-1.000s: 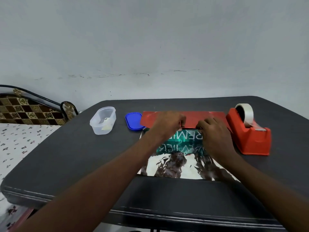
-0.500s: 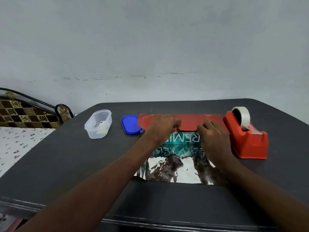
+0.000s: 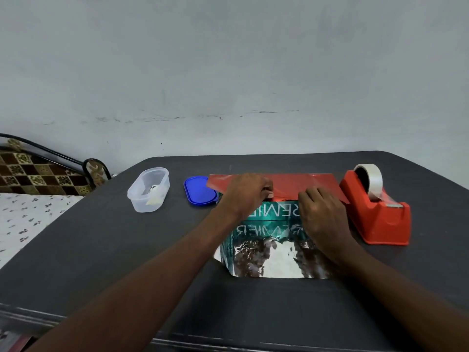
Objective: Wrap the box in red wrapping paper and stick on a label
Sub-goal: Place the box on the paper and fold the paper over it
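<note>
A teal box (image 3: 276, 212) with white lettering lies on the wrapping paper in the middle of the dark table (image 3: 101, 250). The paper's shiny silver inner side (image 3: 266, 260) spreads toward me. Its red outer side (image 3: 291, 182) shows on the far flap, which is folded up over the box's far edge. My left hand (image 3: 246, 194) pinches the flap's edge at the left. My right hand (image 3: 322, 212) grips the same edge at the right and rests on the box. Both hands hide much of the box's top.
A red tape dispenser (image 3: 378, 214) with a roll of clear tape (image 3: 370, 179) stands right of the box. Left of the box lie a blue lid (image 3: 200, 190) and a clear plastic tub (image 3: 149, 189) with small paper pieces inside. A patterned bed (image 3: 25, 212) adjoins the table's left side.
Both hands stay on the red flap's edge at the box's far side. The view has shifted slightly; the flap sits a little further over the box.
</note>
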{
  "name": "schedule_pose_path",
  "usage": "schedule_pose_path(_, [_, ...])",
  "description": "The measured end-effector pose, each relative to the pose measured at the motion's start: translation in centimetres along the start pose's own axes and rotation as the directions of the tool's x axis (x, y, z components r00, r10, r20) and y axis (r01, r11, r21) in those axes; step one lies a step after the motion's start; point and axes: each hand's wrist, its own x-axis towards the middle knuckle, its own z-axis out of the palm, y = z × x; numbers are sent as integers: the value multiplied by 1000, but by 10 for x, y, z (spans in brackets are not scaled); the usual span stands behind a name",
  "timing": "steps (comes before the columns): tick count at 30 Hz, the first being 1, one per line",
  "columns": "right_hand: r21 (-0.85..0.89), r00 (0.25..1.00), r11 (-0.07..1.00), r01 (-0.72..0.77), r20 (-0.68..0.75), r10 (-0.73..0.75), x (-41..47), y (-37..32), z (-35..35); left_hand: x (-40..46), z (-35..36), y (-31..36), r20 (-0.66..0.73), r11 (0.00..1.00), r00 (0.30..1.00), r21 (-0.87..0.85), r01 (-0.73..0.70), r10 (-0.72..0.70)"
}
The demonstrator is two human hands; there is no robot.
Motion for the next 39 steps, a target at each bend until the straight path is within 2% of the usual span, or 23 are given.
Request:
schedule_pose_path(9, [-41,997,999,28,67,-25,-2,-2,-2,1,0,4,28,995,999,96,-22,20])
schedule_pose_path(15, [17,996,996,-91,-3,91,13,-7,-19,-3,2,5,24,995,999,90,-36,34])
schedule_pose_path(19, [59,970,987,-152,200,138,27,-2,-12,-5,3,6,12,994,999,102,-32,31])
schedule_pose_path(21, [75,958,981,-177,243,155,28,2,-8,-7,4,6,13,995,1000,104,-11,9])
schedule_pose_path(28, [158,952,962,-224,245,182,28,9,-9,-21,8,-3,-79,995,995,65,69,-64])
schedule_pose_path(32, [147,955,964,-223,233,186,25,9,-4,-34,6,-17,-134,987,990,142,71,-52])
schedule_pose_path(39, [168,957,958,-233,215,195,24,10,-4,-46,6,-26,-152,979,987,189,83,-54])
